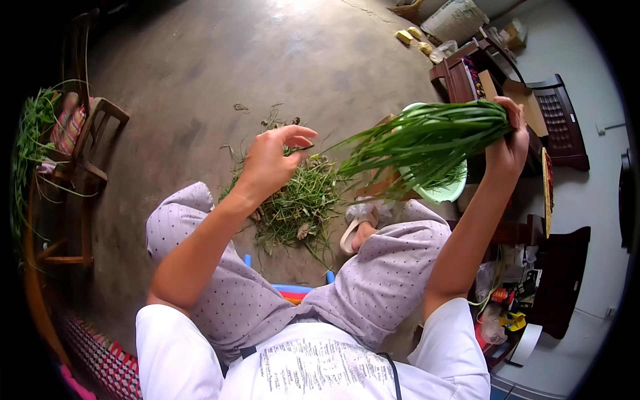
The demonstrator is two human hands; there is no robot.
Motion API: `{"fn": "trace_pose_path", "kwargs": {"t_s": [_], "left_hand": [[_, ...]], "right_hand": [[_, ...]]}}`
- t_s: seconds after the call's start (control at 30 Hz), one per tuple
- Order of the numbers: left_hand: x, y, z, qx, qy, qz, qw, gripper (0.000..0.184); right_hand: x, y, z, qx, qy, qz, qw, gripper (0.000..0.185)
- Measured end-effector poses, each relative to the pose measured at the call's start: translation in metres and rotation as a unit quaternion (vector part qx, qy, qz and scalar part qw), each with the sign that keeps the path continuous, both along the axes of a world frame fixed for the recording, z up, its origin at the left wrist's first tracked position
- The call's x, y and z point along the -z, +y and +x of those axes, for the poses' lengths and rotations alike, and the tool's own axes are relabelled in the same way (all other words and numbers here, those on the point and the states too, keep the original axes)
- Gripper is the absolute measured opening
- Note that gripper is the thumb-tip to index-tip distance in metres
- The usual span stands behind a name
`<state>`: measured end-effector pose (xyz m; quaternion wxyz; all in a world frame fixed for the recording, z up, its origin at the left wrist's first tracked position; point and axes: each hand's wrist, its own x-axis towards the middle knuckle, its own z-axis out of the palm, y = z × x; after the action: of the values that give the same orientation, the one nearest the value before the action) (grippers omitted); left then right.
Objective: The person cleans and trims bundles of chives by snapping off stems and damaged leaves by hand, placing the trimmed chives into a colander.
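Observation:
My right hand is wrapped round one end of a bunch of long green leaves, raised to the right. The leaves reach leftward across a pale green basin with more greens in it. My left hand hangs over a pile of trimmed stalks and scraps on the floor. Its fingers are bent, and a small dark piece shows near the fingertips; whether they pinch it is unclear. A gap separates that hand from the tips of the bunch.
A wooden chair and leafy greens stand at the left. Dark wooden furniture lines the right side. Yellowish pieces and a pale sack lie at the back right. My sandalled foot is beside the pile.

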<state>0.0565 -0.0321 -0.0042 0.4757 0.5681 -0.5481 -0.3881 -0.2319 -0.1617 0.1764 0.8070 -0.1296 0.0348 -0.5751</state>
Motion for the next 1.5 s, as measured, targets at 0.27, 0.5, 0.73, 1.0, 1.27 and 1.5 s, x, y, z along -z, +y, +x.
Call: {"fn": "trace_pose_path", "kwargs": {"t_s": [0.27, 0.5, 0.73, 1.0, 1.27, 1.5], "left_hand": [[-0.036, 0.013, -0.020, -0.204, -0.154, -0.281, 0.925, 0.008], [-0.045, 0.017, -0.056, -0.008, -0.084, -0.297, 0.951, 0.019], [-0.039, 0.016, -0.060, 0.127, 0.194, -0.040, 0.972, 0.021], [-0.025, 0.011, -0.063, 0.188, 0.278, 0.016, 0.942, 0.026], [-0.018, 0.009, -0.061, 0.203, 0.316, 0.034, 0.926, 0.020], [-0.020, 0.007, -0.058, 0.200, 0.267, -0.025, 0.942, 0.020]], "right_hand": [[-0.008, -0.036, -0.002, -0.032, -0.025, -0.028, 0.999, 0.042], [-0.001, -0.036, 0.030, 0.064, -0.006, 0.044, 0.997, 0.044], [0.014, -0.034, 0.038, 0.085, -0.014, 0.045, 0.995, 0.041], [0.018, -0.034, 0.037, 0.123, -0.010, 0.043, 0.991, 0.039], [0.013, -0.036, 0.026, 0.139, -0.010, 0.034, 0.990, 0.039], [0.017, -0.039, 0.014, 0.116, -0.035, 0.015, 0.993, 0.038]]}}
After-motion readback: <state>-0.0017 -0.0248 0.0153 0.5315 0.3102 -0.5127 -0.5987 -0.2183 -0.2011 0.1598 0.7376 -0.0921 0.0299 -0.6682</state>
